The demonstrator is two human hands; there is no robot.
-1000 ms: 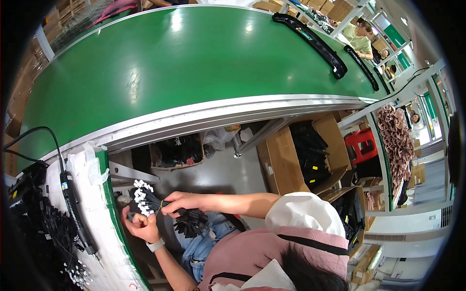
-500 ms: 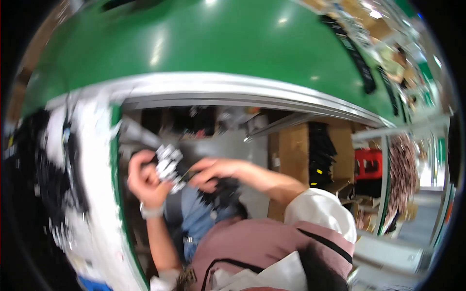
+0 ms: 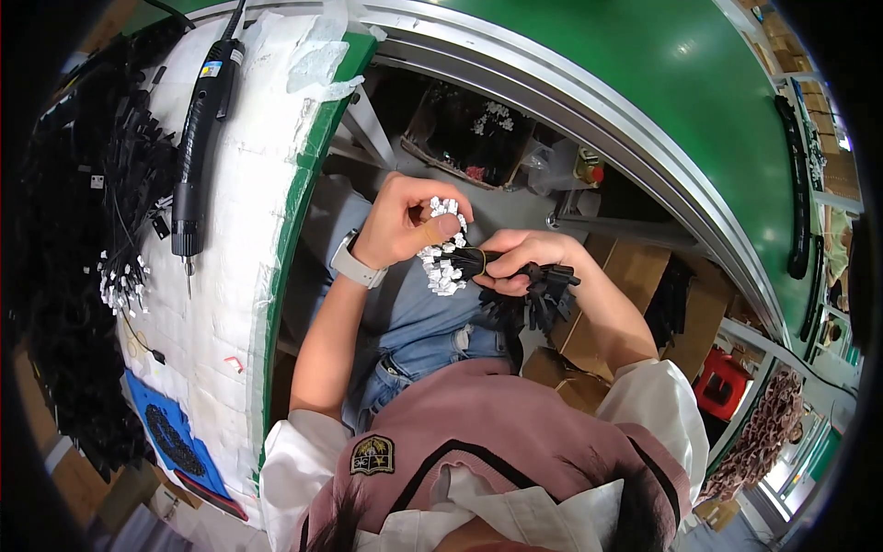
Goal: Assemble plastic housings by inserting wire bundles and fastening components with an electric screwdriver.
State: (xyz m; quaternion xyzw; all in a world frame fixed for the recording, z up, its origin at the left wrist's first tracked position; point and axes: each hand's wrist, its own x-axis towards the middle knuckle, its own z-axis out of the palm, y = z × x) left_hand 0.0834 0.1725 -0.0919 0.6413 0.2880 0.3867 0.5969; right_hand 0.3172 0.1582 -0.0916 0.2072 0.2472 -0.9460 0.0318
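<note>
left hand (image 3: 400, 221): curled over the white-plug end of the wire bundle, thumb pressed on the plugs, grip closed on them; pale smooth watch band on the wrist.
right hand (image 3: 524, 262): fist clamped round the black middle of the bundle, knuckles up.
wire bundle (image 3: 478, 267): held over the lap, between both hands, below the conveyor edge and right of the desk; thin black wires, a thin yellowish tie round them.
white plugs (image 3: 441, 262): small blocky plastic connectors, clustered at the bundle's left end, some under the left thumb, some hanging below it.
black ends (image 3: 543, 294): loose wire tails fanning out past the right fist, downward-right.
desk (image 3: 248, 276): white, rough foam-like top, taped patches at the far corner, green edge strip along the side facing the person.
electric screwdriver (image 3: 193, 156): long black cylindrical body lying on the desk, bit pointing toward the person, cable out the far end, small blue-and-yellow label near the top.
spare wires (image 3: 124, 276): black heap with white plug tips, far left of the desk.
blue mat (image 3: 170, 432): flat, near corner of the desk, dark coiled piece on it.
conveyor belt (image 3: 644, 83): smooth glossy green, grey metal rim, curving across the top.
cardboard boxes (image 3: 635, 276): brown, under the belt, right of the hands.
red crate (image 3: 722, 386): plastic, lower right.
</note>
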